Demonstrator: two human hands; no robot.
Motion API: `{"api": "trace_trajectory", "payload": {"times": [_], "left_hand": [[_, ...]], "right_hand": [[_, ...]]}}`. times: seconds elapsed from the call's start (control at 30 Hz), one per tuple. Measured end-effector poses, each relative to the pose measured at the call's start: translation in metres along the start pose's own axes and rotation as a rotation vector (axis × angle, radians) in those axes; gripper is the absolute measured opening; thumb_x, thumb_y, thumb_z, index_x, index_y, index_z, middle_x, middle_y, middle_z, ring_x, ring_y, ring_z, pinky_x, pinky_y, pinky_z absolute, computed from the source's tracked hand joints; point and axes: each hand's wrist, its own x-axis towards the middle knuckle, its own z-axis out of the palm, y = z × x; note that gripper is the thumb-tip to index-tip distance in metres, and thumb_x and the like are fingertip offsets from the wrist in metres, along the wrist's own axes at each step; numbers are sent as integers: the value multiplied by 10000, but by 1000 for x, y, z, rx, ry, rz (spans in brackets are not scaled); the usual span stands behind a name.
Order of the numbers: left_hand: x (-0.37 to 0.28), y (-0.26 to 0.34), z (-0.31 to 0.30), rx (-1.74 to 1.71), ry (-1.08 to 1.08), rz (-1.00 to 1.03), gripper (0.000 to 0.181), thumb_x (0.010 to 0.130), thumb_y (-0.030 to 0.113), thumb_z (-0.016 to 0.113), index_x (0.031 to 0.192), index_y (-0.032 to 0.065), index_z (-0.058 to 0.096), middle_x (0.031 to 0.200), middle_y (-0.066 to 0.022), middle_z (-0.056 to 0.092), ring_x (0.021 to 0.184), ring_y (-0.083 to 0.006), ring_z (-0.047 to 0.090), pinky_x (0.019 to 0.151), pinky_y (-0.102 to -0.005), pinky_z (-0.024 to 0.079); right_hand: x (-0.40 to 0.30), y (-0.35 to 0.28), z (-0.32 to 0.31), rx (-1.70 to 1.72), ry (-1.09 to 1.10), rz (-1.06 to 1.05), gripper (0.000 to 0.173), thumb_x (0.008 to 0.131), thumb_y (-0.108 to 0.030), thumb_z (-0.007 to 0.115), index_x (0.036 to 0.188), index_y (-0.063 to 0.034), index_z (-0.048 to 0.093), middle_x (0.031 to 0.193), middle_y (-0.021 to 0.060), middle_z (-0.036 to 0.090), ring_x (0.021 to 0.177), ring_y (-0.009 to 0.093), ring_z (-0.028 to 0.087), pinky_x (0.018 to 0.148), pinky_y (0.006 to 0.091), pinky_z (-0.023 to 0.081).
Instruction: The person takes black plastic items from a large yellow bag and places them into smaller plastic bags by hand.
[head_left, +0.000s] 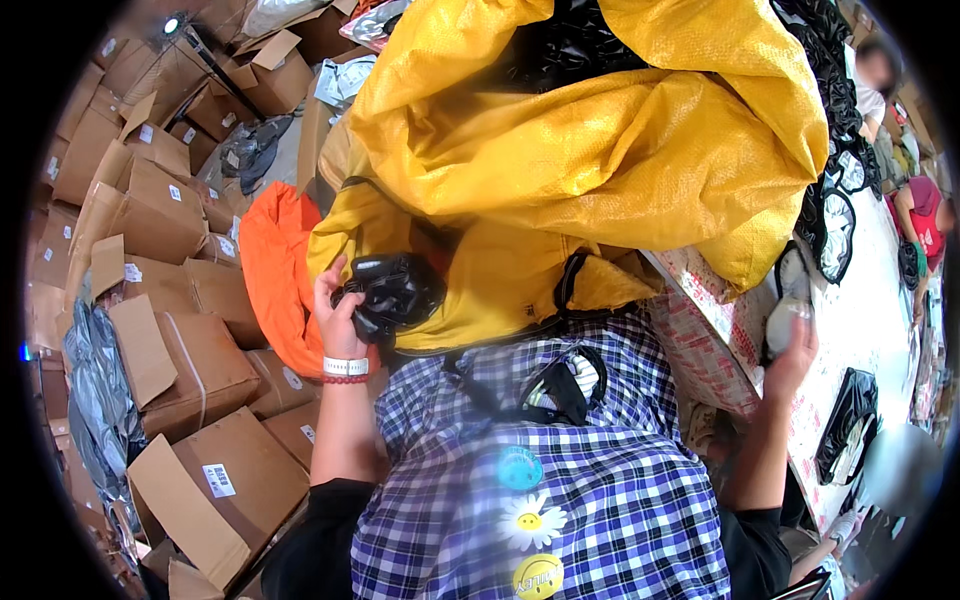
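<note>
My left hand (339, 319), with a white band and red beads at the wrist, grips a bundle of glossy black fabric (401, 289). The bundle is against a yellow cloth (480, 300) with dark edging. Over on the right, my right hand (791, 356) is at a pale padded piece with black trim (786, 326) by the table's edge; whether the fingers hold it or only touch it cannot be told. In my lap, on the checked apron (465, 487), lies a small black-trimmed piece with a striped inside (577, 379).
A large yellow woven sack (585, 157) with black glossy material inside fills the top. An orange bag (277, 277) sits left, beside stacked cardboard boxes (199, 375). Black-trimmed pieces (836, 232) lie on the white tabletop (862, 315). Other people (922, 225) are at far right.
</note>
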Motion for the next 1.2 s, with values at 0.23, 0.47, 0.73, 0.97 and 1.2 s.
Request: {"api": "trace_trajectory", "payload": {"times": [0.23,0.47,0.73,0.97,1.2], "left_hand": [[-21,-4,23,1352,-630,435,664,744,206,632,1369,21,505,1330,-193,542,1184,-438,477,1025,-441,400],[-41,13,83,879,-564,228,179,702,-8,638,880,-17,615,798,-79,621,768,-210,634,722,-301,502],[-103,89,322,335,-1619,101,453,797,48,574,1246,19,516,1032,-93,628,916,-217,639,865,-335,509],[-140,-7,368,-197,-1156,-901,224,1025,193,482,1124,53,626,1124,-87,656,1009,-204,633,891,-351,519],[-153,47,385,-534,-842,-278,305,1061,243,422,1241,11,501,1103,-89,608,952,-162,608,843,-302,531]], "right_hand": [[23,-71,-71,719,71,517,445,983,-312,547,1290,10,566,1239,149,629,1067,270,656,961,413,510],[7,-50,-14,513,-169,680,343,966,-203,632,1232,13,604,1034,59,673,921,141,617,821,275,497],[-13,-104,-1,520,-271,291,257,972,-117,554,1201,-13,603,920,-5,614,780,76,559,662,242,464],[-27,-139,-23,-218,-337,-552,176,814,3,675,979,-3,613,723,152,578,576,317,589,517,356,442],[-78,-162,-6,501,-419,66,347,991,60,434,1309,7,306,1001,59,538,786,61,451,685,228,391]]}}
